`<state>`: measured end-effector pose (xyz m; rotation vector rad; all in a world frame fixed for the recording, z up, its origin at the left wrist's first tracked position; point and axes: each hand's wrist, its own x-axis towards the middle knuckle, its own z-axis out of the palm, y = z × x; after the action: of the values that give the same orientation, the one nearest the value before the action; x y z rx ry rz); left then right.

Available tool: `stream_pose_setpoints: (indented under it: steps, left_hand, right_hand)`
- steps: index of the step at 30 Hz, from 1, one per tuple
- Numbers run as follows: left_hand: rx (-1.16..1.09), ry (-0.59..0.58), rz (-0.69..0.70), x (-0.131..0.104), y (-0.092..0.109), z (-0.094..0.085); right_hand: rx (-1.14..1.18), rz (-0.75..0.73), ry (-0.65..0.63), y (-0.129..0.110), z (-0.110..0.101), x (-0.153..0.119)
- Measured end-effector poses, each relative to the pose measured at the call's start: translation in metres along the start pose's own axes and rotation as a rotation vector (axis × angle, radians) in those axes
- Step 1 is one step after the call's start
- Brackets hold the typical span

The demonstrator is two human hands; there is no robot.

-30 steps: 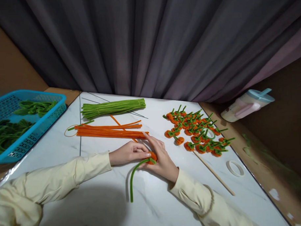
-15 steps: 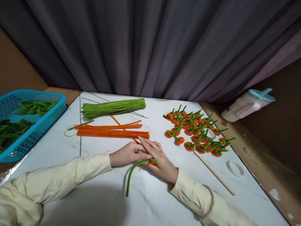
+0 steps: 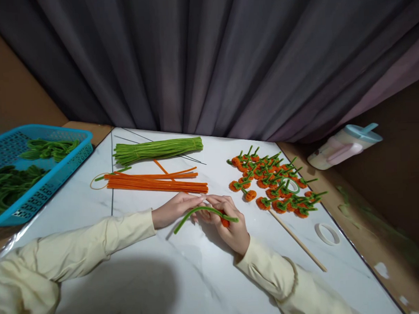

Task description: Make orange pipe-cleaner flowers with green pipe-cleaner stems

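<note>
My right hand (image 3: 230, 225) is closed around a small orange piece (image 3: 225, 222), of which only a bit shows at the palm. A green pipe cleaner (image 3: 191, 213) arches from that piece towards the lower left. Fingertips of my left hand (image 3: 179, 208) meet those of my right hand, closed; what they pinch is too small to make out. Just beyond the hands lie a bundle of orange pipe cleaners (image 3: 155, 182) and a thicker bundle of green ones (image 3: 157, 149). Several orange pieces with green stems (image 3: 272, 175) are grouped on the right.
A blue basket (image 3: 67, 163) with green coils stands at the left. On the right are a wooden stick (image 3: 298, 241), a white tape ring (image 3: 327, 225), another tape roll (image 3: 296, 185) among the orange pieces, and a lidded cup (image 3: 344, 145). Dark thin wires (image 3: 196, 160) lie behind.
The green pipe cleaner has swung upward, from hanging down to reaching out leftward. My right hand has turned, with its fingers more curled, and my left fingers have shifted slightly up and left.
</note>
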<state>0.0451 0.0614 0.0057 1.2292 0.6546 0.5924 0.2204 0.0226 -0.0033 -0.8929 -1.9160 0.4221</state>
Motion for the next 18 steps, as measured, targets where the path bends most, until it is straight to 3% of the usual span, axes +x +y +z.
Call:
stream_pose_setpoints:
  steps: [11, 18]
  left_hand:
    - [0.060, -0.041, 0.008, -0.0002, -0.0018, -0.0018]
    - [0.058, -0.067, -0.002, -0.0019, -0.0001, -0.0006]
  right_hand:
    - [-0.030, -0.065, -0.071, -0.0007, 0.0005, -0.0022]
    - [-0.051, -0.109, -0.045, -0.0002, 0.0012, -0.0014]
